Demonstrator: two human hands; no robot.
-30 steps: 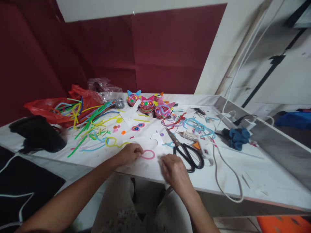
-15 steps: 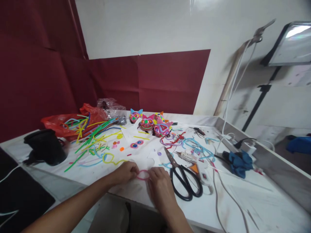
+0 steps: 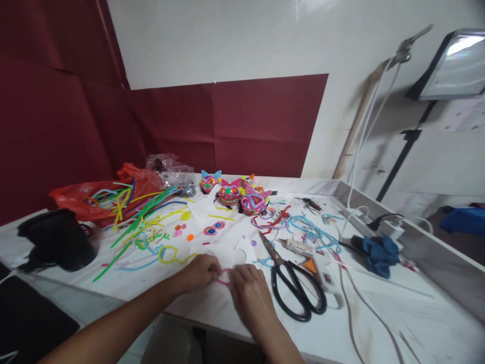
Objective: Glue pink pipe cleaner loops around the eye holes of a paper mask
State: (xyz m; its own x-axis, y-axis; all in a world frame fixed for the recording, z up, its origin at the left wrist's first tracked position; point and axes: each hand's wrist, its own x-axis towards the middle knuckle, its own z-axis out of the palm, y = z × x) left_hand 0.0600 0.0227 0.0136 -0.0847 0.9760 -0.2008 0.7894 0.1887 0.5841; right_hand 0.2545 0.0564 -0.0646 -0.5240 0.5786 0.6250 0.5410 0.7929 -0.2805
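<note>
The step in hand seemed to be shaping the pink loop, which sat between both hands at the near middle of the bench. The left hand had its grip together, apparently clamped on the loop's left end. The right hand covered the right end; whether its grip was clamped, I could not tell. The next move seemed to call for light, even fingertip pressure, clear of the scissors to the right.

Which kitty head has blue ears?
The leftmost cat head: its ears are blue, while the other cat heads show ears that look pink or orange.
</note>
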